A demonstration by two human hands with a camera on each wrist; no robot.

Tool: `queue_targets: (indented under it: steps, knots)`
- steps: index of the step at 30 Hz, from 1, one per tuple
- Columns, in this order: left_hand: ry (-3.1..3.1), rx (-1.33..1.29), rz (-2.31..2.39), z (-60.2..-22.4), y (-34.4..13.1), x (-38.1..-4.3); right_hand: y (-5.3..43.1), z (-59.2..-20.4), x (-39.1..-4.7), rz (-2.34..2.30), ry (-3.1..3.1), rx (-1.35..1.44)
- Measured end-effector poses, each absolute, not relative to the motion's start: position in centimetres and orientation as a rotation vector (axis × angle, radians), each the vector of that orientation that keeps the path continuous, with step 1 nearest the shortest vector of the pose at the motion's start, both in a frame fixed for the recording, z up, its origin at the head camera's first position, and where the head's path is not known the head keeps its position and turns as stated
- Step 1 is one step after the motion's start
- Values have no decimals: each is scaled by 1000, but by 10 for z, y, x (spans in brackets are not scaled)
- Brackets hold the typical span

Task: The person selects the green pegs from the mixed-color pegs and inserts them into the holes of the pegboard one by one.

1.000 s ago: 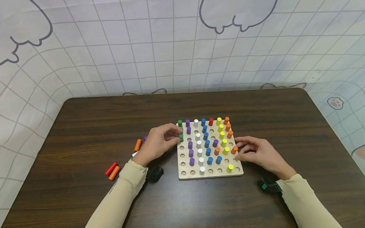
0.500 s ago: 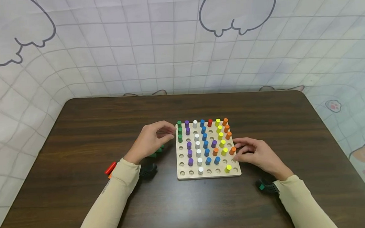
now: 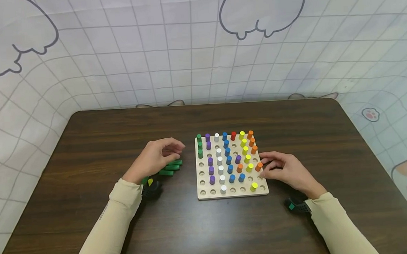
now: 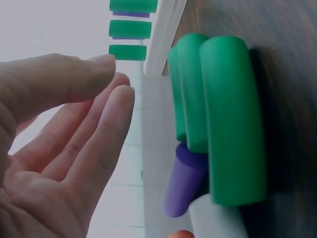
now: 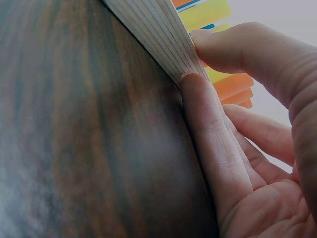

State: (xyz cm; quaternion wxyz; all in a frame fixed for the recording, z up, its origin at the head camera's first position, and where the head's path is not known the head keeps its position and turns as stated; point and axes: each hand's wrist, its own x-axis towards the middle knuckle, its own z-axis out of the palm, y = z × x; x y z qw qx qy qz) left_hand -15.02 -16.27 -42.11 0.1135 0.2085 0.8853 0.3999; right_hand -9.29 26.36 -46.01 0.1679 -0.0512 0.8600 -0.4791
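Note:
A square wooden pegboard (image 3: 206, 187) lies on the table with columns of green, purple, white, blue, red, yellow and orange pegs standing in it; several holes are bare. My left hand (image 3: 153, 156) hovers left of the board, fingers relaxed, thumb and fingertips apart with nothing between them. Close by it lie loose green pegs (image 3: 166, 173). In the left wrist view a purple peg (image 4: 183, 183) and a white peg (image 4: 218, 218) lie behind those. My right hand (image 3: 288, 172) holds the board's right edge, thumb over the top and a finger along the side.
The dark wooden table (image 3: 229, 233) carries all of this. A grid-patterned cloth (image 3: 186, 66) hangs behind and around it. My left forearm (image 3: 105, 224) covers part of the table's left side.
My left hand has left the green pegs on the board and moved left, over the loose green pegs. Three green pegs stand in the left column. The right hand stays at the board's edge.

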Motion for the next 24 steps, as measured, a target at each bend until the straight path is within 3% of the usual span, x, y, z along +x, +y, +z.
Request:
queue_targets:
  steps: [24]
  knots:
    - [2522, 679, 1092, -427, -169, -150, 264, -457, -94, -1364, 2438, -162]
